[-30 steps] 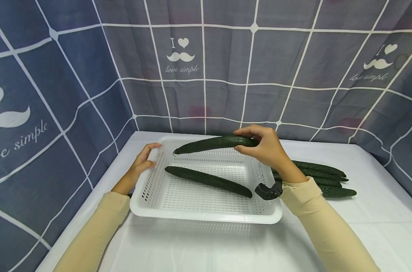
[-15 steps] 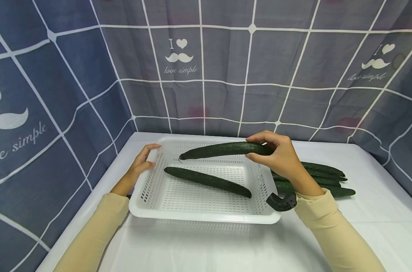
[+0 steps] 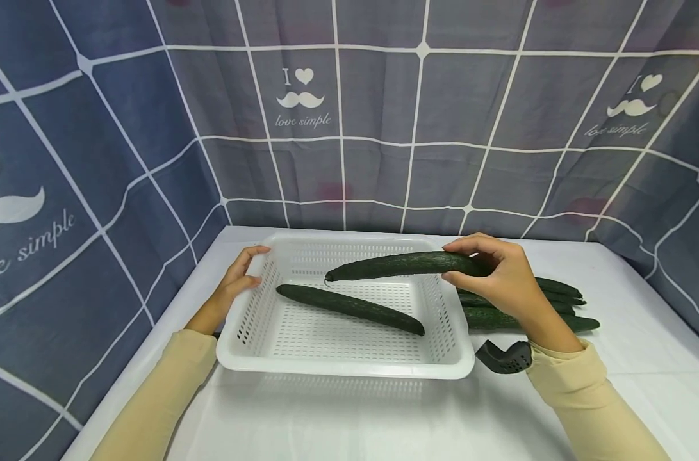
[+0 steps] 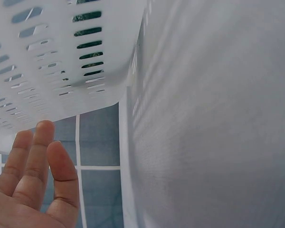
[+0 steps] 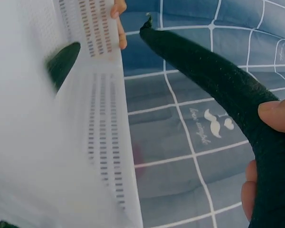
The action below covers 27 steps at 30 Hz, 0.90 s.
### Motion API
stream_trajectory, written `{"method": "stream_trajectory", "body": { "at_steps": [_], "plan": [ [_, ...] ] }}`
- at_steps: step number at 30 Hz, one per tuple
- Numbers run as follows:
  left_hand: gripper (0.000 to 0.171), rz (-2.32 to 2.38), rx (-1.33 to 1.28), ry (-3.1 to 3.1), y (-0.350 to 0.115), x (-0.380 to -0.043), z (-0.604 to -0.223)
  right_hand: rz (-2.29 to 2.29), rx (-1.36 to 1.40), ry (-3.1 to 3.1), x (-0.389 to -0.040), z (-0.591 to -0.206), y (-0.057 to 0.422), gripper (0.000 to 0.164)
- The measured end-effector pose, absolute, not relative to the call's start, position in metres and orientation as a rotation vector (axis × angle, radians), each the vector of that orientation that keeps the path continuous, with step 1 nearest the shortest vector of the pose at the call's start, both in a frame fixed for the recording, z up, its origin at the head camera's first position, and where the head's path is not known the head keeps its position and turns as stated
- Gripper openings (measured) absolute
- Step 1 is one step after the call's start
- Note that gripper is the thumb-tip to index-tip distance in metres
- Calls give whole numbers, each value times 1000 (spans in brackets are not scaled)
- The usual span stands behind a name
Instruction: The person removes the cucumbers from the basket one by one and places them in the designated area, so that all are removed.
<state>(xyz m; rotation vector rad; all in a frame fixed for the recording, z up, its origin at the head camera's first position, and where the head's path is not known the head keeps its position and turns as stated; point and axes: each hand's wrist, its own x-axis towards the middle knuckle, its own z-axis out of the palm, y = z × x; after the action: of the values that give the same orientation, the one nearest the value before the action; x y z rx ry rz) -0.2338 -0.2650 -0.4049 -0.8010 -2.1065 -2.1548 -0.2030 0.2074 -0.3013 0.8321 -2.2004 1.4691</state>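
My right hand (image 3: 501, 272) grips the thick end of a cucumber (image 3: 401, 264), its thumb and fingers on opposite sides. This cucumber hangs above the white plastic basket (image 3: 349, 370), nearly level, its thin tip pointing left. In the right wrist view the held cucumber (image 5: 213, 78) slants across the patterned curtain. On the basket floor lies another cucumber (image 3: 352, 309), set diagonally. My left hand (image 3: 234, 282) holds the basket's left rim, with two digits over the edge. Seen from the left wrist, other fingers (image 4: 33, 166) lie along the basket's outside.
Several cucumbers (image 3: 562, 304) lie side by side on the white cloth (image 3: 626, 384) right of the basket, partly behind my right hand. A grid-patterned curtain (image 3: 378, 173) stands behind and at both sides. A black device (image 3: 505, 356) sits on my right wrist.
My right hand has moved right and a little nearer with the cucumber, from over the basket to its right edge. My left hand stays on the rim, and the other cucumber lies as before.
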Motion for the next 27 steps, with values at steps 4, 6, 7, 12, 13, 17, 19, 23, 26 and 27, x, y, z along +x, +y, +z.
{"method": "stream_trajectory", "body": {
  "at_steps": [4,6,7,12,13,17,19,23,26,27],
  "plan": [
    [57,-2148,-775,-2121,-264,-233,-405,1482,815,-2204,-202,-304,216,37],
    [57,-2138,-756,-2128,-264,-233,-405,1491,813,-2203,-202,-306,220,37],
    [57,-2137,-742,-2133,-264,-233,-405,1500,809,-2203,-202,-307,222,37],
    [58,-2120,-743,-2129,-264,-234,-404,1572,793,-2197,-202,-311,231,38],
    [58,-2123,-747,-2125,-264,-235,-404,1582,788,-2199,-202,-312,233,38],
    [58,-2132,-752,-2119,-263,-234,-405,1607,766,-2221,-200,-315,242,38],
    [57,-2144,-748,-2116,-263,-234,-404,1612,754,-2237,-199,-317,247,37],
    [57,-2141,-750,-2121,-263,-233,-404,1632,729,-2257,-198,-322,257,37],
    [57,-2147,-767,-2117,-264,-233,-404,1679,735,-2237,-199,-326,264,38],
    [57,-2150,-773,-2114,-264,-233,-404,1695,743,-2226,-199,-328,266,38]
  ]
}}
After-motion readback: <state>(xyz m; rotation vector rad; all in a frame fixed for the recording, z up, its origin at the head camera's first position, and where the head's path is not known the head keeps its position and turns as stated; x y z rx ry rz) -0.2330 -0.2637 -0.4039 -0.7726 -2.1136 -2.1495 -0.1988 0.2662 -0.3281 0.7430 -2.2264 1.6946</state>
